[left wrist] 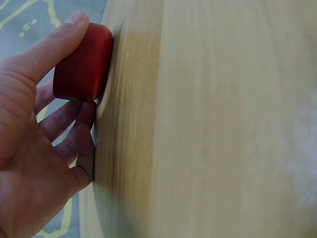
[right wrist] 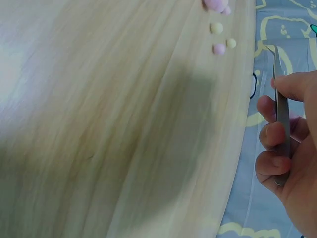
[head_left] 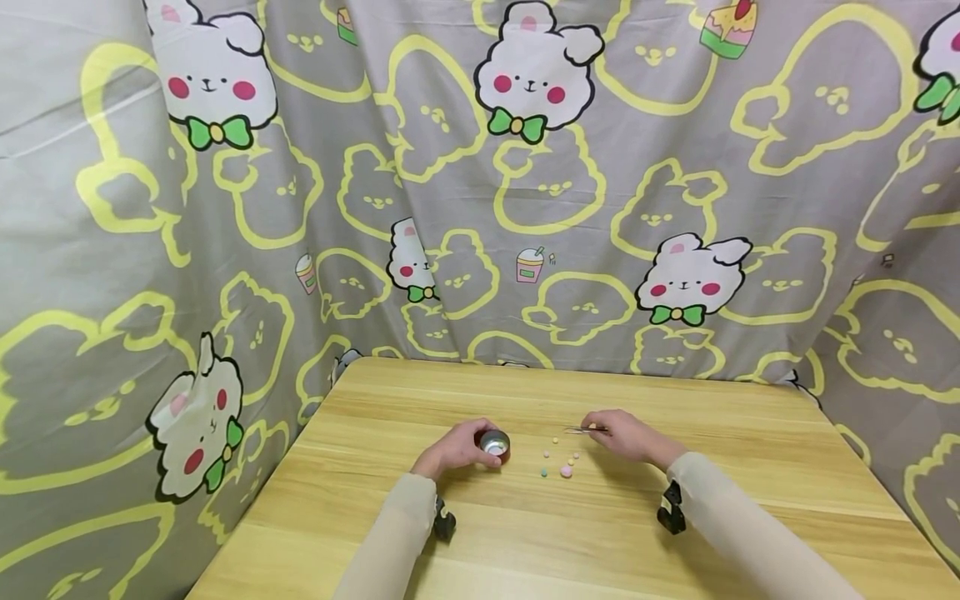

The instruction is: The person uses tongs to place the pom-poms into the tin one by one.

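My left hand (head_left: 457, 448) holds a small round red tin (left wrist: 86, 62) with a silvery inside, thumb on one side and fingers on the other. Something pale shows inside the tin, too small to make out. To the right, my right hand (head_left: 628, 437) grips metal tweezers (right wrist: 282, 116), their fine bent tips pointing left in the head view. No object shows at the tips. Between the hands lie several small pompoms: a larger pink one (head_left: 566, 472), a teal one (head_left: 543, 472), a yellow one (head_left: 556, 440) and other small pale ones.
The wooden table (head_left: 585, 542) carries all of this. A grey curtain (head_left: 450, 275) printed with cartoon bears hangs behind it and along both sides. Black camera mounts (head_left: 671, 510) sit on both wrists, over pale sleeves.
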`<act>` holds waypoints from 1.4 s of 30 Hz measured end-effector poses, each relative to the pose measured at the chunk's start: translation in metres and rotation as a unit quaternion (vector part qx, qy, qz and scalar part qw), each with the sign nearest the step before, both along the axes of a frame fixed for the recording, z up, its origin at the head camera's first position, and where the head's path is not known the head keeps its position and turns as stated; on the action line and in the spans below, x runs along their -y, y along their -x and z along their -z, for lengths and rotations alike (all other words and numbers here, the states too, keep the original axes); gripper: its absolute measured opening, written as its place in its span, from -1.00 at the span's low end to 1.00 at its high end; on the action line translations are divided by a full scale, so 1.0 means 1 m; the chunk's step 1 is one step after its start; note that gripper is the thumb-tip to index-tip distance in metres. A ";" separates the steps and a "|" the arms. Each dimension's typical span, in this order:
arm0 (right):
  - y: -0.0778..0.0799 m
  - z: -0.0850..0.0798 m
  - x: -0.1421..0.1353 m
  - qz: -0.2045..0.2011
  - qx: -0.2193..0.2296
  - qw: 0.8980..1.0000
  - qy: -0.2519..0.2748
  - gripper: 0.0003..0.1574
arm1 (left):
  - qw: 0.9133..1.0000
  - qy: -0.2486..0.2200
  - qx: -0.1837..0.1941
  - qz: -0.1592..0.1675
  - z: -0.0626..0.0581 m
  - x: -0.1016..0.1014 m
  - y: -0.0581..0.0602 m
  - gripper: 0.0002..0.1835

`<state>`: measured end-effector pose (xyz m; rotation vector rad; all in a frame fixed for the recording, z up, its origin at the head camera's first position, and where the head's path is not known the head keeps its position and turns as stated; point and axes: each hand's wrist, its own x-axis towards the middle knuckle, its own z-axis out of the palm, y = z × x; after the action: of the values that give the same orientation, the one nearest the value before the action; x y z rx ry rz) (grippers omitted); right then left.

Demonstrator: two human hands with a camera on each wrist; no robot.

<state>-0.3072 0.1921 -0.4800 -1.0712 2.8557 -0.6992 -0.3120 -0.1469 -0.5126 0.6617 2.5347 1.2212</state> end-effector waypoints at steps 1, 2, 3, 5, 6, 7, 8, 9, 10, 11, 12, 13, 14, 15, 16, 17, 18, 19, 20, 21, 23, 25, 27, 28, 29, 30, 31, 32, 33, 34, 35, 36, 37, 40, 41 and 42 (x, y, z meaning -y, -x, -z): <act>0.000 0.001 -0.002 0.001 0.003 1.000 0.000 -0.82 | 1.000 -0.002 0.000 0.001 0.000 0.000 0.000 -0.52; -0.001 0.001 -0.003 0.000 0.005 1.000 -0.001 -0.82 | 1.000 -0.002 0.001 0.001 0.000 0.000 0.000 -0.52; -0.001 0.002 -0.004 0.000 0.006 1.000 -0.002 -0.82 | 1.000 -0.003 0.002 0.001 0.000 0.001 -0.001 -0.53; -0.002 0.004 -0.006 -0.001 0.008 1.000 -0.001 -0.82 | 1.000 -0.004 0.004 0.001 -0.001 0.000 -0.001 -0.53; -0.002 0.005 -0.007 -0.001 0.008 1.000 -0.002 -0.83 | 1.000 -0.004 0.005 0.000 -0.001 0.000 -0.001 -0.52; -0.003 0.005 -0.008 -0.001 0.008 1.000 -0.002 -0.83 | 1.000 -0.005 0.006 0.000 -0.001 0.000 -0.001 -0.52; -0.003 0.006 -0.009 -0.001 0.008 1.000 -0.001 -0.84 | 1.000 -0.005 0.007 -0.001 -0.001 0.000 -0.001 -0.52; -0.003 0.007 -0.009 -0.001 0.007 1.000 0.000 -0.84 | 1.000 -0.007 0.007 -0.001 -0.002 0.000 -0.001 -0.52; -0.004 0.008 -0.010 0.000 0.007 1.000 0.000 -0.84 | 1.000 -0.008 0.007 -0.001 -0.002 0.000 -0.001 -0.51; -0.004 0.009 -0.010 0.001 0.007 1.000 0.000 -0.84 | 1.000 -0.008 0.007 -0.001 -0.002 0.000 -0.001 -0.51; -0.004 0.011 -0.011 0.000 0.003 1.000 -0.002 -0.84 | 1.000 -0.009 0.007 -0.002 -0.002 0.000 -0.002 -0.51; -0.004 0.012 -0.011 -0.002 0.000 1.000 -0.002 -0.85 | 1.000 -0.008 0.007 -0.001 -0.002 0.000 -0.002 -0.51; -0.005 0.013 -0.012 -0.003 -0.002 1.000 -0.004 -0.85 | 1.000 -0.008 0.006 -0.001 -0.003 0.000 -0.002 -0.52; -0.006 0.015 -0.012 -0.004 -0.005 1.000 -0.005 -0.85 | 1.000 -0.008 0.005 -0.001 -0.003 0.000 -0.002 -0.53; -0.007 0.016 -0.012 -0.005 -0.009 1.000 -0.006 -0.85 | 1.000 -0.007 0.005 -0.001 -0.003 0.000 -0.002 -0.53; -0.007 0.017 -0.013 -0.008 -0.014 1.000 -0.007 -0.85 | 1.000 -0.007 0.004 -0.001 -0.004 0.000 -0.002 -0.53; -0.008 0.018 -0.013 -0.010 -0.019 1.000 -0.007 -0.85 | 1.000 -0.006 0.004 -0.001 -0.004 0.000 -0.002 -0.53; -0.009 0.019 -0.013 -0.011 -0.022 1.000 -0.007 -0.85 | 1.000 -0.005 0.003 -0.001 -0.004 0.000 -0.002 -0.53; -0.010 0.020 -0.012 -0.011 -0.025 1.000 -0.008 -0.85 | 1.000 -0.004 0.002 -0.001 -0.004 0.000 -0.002 -0.53; -0.011 0.020 -0.012 -0.012 -0.029 0.999 -0.008 -0.85 | 1.000 -0.003 0.002 -0.002 -0.004 0.000 -0.002 -0.53; -0.013 0.022 -0.012 -0.015 -0.034 0.999 -0.008 -0.85 | 1.000 0.000 0.001 -0.002 -0.004 0.000 -0.002 -0.53; -0.014 0.023 -0.012 -0.014 -0.033 0.999 -0.009 -0.85 | 1.000 0.002 0.001 -0.002 -0.004 -0.001 -0.002 -0.53; -0.014 0.025 -0.012 -0.010 -0.029 0.999 -0.011 -0.85 | 1.000 0.003 0.002 -0.004 -0.004 -0.001 -0.002 -0.53; -0.014 0.025 -0.012 -0.009 -0.028 0.999 -0.012 -0.85 | 1.000 0.003 0.002 -0.004 -0.004 -0.001 -0.002 -0.53; -0.014 0.026 -0.013 -0.006 -0.027 1.000 -0.014 -0.85 | 1.000 0.003 0.003 -0.005 -0.004 -0.001 -0.002 -0.53; -0.014 0.027 -0.013 -0.006 -0.026 1.000 -0.014 -0.85 | 1.000 0.003 0.003 -0.005 -0.004 -0.001 -0.003 -0.54; -0.014 0.028 -0.013 -0.005 -0.026 1.000 -0.015 -0.85 | 1.000 0.003 0.003 -0.005 -0.004 -0.001 -0.003 -0.54; -0.014 0.029 -0.014 -0.005 -0.028 0.999 -0.016 -0.85 | 1.000 0.003 0.002 -0.006 -0.003 -0.001 -0.002 -0.54; -0.014 0.030 -0.014 -0.005 -0.030 0.999 -0.016 -0.85 | 1.000 0.003 0.002 -0.005 -0.003 -0.001 -0.002 -0.54; -0.014 0.030 -0.015 -0.006 -0.031 0.999 -0.015 -0.86 | 1.000 0.003 0.001 -0.005 -0.003 -0.001 -0.002 -0.54; -0.014 0.031 -0.015 -0.009 -0.034 0.999 -0.014 -0.86 | 1.000 0.003 0.001 -0.004 -0.002 -0.001 -0.002 -0.54; -0.014 0.032 -0.015 -0.009 -0.034 0.999 -0.013 -0.86 | 1.000 0.002 0.000 -0.003 -0.002 -0.001 -0.002 -0.54; -0.014 0.033 -0.016 -0.009 -0.036 0.999 -0.014 -0.86 | 1.000 0.002 -0.001 -0.002 -0.002 -0.001 -0.002 -0.54; -0.013 0.035 -0.017 -0.011 -0.036 0.999 -0.011 -0.86 | 1.000 -0.001 -0.002 -0.001 -0.002 0.000 -0.002 -0.53; -0.013 0.035 -0.017 -0.011 -0.037 0.999 -0.010 -0.87 | 1.000 -0.001 -0.002 -0.001 -0.002 0.000 -0.002 -0.53; -0.012 0.036 -0.018 -0.010 -0.036 0.999 -0.010 -0.86 | 1.000 -0.002 -0.002 -0.001 -0.003 0.000 -0.002 -0.53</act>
<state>-0.2950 0.2099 -0.5160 -1.1433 2.9009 -0.6415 -0.3102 -0.1470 -0.5100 0.6642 2.5374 1.2281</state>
